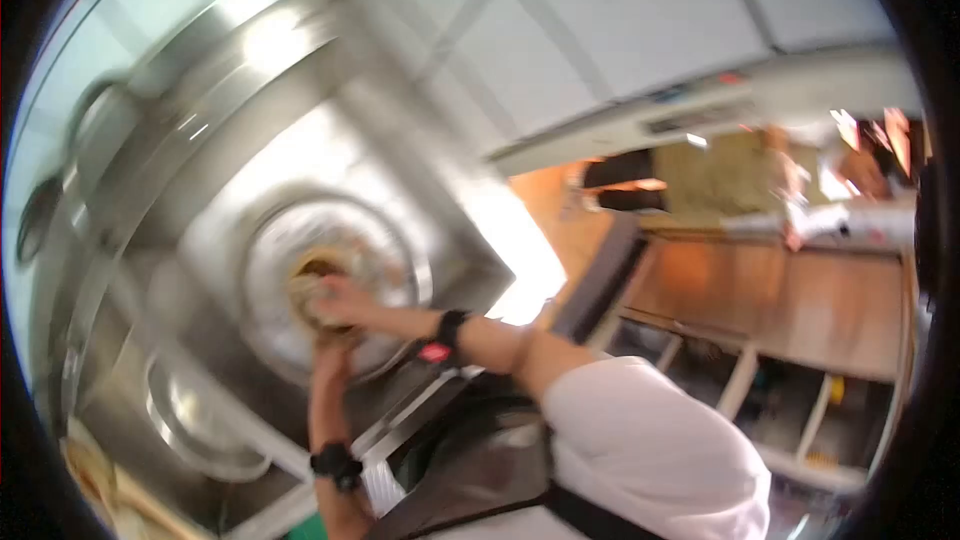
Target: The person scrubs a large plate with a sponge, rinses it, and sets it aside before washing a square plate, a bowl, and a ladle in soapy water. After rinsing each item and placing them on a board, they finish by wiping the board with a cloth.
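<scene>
Both hands meet at a small round tan object (pixel 307 285), perhaps a bowl, over a wide metal basin (pixel 424 285) in a steel sink (pixel 180 292). My right hand (pixel 345 302) reaches in from the right, its fingers on the object's near side. From below comes my left hand (pixel 335 342), at the object's lower edge. Motion blur smears the fingers and whatever lies inside the object. A whitish, mottled surface shows in the basin around it.
Another round metal vessel (pixel 160 410) stands at the lower left. Steel shelving with compartments (pixel 740 380) is at the right. Beyond it a person in an olive garment (pixel 725 180) stands near a metal counter (pixel 780 295). A wooden item (pixel 150 515) shows at the bottom left.
</scene>
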A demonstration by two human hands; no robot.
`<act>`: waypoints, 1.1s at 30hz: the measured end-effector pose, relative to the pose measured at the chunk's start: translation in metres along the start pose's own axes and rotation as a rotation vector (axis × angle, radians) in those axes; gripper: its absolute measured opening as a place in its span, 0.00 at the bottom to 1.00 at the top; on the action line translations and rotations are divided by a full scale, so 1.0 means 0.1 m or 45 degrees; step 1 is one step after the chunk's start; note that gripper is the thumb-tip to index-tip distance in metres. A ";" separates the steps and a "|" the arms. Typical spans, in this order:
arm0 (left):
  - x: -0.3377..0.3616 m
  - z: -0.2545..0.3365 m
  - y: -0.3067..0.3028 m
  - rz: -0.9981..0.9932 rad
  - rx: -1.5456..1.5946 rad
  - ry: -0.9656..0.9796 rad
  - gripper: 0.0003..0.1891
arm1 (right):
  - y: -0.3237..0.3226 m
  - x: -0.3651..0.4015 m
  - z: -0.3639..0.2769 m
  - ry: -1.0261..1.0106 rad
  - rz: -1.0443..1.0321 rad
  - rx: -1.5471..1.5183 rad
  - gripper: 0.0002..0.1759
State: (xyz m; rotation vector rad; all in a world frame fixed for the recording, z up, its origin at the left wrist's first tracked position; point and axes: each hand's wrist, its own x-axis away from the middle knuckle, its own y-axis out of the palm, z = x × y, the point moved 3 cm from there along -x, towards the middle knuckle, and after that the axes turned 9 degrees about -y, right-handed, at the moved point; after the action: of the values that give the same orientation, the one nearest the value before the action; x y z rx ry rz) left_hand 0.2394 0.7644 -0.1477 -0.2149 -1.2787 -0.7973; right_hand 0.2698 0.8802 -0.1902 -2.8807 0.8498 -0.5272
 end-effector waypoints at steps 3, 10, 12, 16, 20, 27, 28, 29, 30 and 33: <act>0.23 0.04 0.02 0.175 -0.122 -0.107 0.14 | -0.62 0.00 -0.41 0.259 0.125 0.237 0.22; 0.24 -0.17 -0.16 0.248 0.154 -0.093 0.10 | -0.49 -0.13 0.11 0.298 -0.106 0.449 0.25; 0.33 -0.21 -0.21 0.365 0.252 -0.056 0.08 | -0.49 -0.03 -0.28 0.007 -0.065 0.269 0.23; 0.42 -0.13 -0.38 0.390 0.180 -0.008 0.06 | -0.35 0.38 -1.07 -0.499 -0.204 0.351 0.21; 0.47 0.04 -0.29 0.137 0.132 -0.161 0.06 | -0.22 0.57 -1.52 -1.072 -0.452 0.628 0.20; 0.83 0.11 -0.09 0.087 -0.310 -0.171 0.07 | -0.41 0.34 -1.63 -1.536 -0.469 0.868 0.15; 0.86 0.11 -0.03 0.088 -0.306 -0.172 0.07 | -0.39 0.30 -1.64 -1.525 -0.541 1.006 0.14; 0.89 0.11 0.06 -0.015 -0.283 -0.099 0.09 | -0.38 0.27 -1.64 -1.513 -0.616 1.139 0.13; 0.98 0.13 0.13 -0.097 -0.256 -0.026 0.10 | -0.41 0.22 -1.60 -1.508 -0.586 1.149 0.12; 1.01 0.13 0.15 -0.149 -0.168 0.039 0.13 | -0.67 0.08 -1.71 -1.452 -0.413 0.938 0.07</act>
State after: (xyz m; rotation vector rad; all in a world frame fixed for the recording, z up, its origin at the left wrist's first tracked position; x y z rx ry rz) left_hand 0.2455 0.7408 -0.0476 -0.2340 -1.2190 -0.9831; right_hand 0.2496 0.9340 -0.0153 -2.0520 -0.0252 0.6402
